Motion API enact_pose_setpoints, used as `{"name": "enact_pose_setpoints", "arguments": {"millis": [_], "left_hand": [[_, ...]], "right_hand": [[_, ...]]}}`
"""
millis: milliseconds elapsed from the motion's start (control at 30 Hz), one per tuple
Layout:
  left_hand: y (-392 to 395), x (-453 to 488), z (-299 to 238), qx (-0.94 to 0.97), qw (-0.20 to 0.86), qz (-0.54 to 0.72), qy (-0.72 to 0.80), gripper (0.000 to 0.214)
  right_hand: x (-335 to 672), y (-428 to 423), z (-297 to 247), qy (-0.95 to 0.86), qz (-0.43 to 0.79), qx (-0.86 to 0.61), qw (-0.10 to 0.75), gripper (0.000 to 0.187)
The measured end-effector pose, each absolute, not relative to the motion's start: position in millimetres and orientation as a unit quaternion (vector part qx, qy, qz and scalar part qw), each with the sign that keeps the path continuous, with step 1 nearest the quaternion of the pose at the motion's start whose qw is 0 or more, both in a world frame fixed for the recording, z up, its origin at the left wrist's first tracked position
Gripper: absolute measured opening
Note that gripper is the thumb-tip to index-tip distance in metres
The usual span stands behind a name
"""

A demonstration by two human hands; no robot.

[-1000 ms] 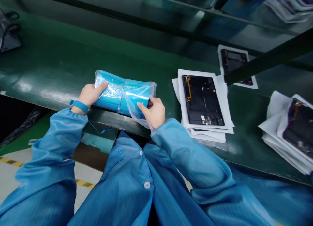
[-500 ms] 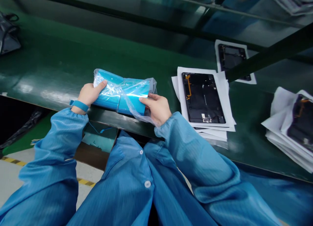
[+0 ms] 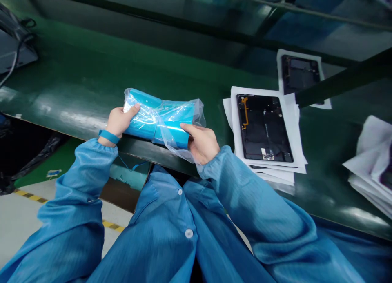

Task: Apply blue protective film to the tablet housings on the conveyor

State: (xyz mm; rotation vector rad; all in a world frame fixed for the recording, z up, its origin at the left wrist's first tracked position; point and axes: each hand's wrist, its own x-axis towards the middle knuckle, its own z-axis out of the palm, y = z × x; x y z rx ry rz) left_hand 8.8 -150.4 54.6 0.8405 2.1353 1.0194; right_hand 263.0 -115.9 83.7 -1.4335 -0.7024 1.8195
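Observation:
A bundle of shiny blue film sheets (image 3: 142,121) in a clear plastic bag (image 3: 199,110) is at the front edge of the green bench. My left hand (image 3: 120,120) grips its left end, thumb on top and fingers hidden beneath. At the right end, my right hand (image 3: 203,143) is closed on the bundle and the loose bag, its thumb resting on the blue surface. A band seems to run round the middle of the bundle. Whether the bundle touches the bench, I cannot tell.
Right of my hands lies a black tablet housing (image 3: 265,128) on stacked white sheets (image 3: 298,158). Behind it is another housing (image 3: 300,72), partly covered by a dark green post (image 3: 346,81). More white sheets (image 3: 367,160) stand far right. A grey device with a cable (image 3: 16,46) sits far left.
The whole view has shifted a little, so things appear further right. Both hands keep their hold on the blue bundle, with hardly any other difference.

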Motion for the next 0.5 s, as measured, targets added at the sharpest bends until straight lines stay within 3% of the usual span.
{"name": "enact_pose_setpoints", "arguments": {"millis": [233,500], "left_hand": [[-149.9,4.7,50.4,0.311,0.321,0.421,0.789,0.053],[-146.3,-74.0,52.8,0.235,0.313,0.462,0.795,0.061]], "right_hand": [[253.6,-102.2,74.1,-0.389,0.634,-0.6,0.294,0.023],[254.7,-57.5,81.7,-0.355,0.659,-0.582,0.319,0.027]]}}
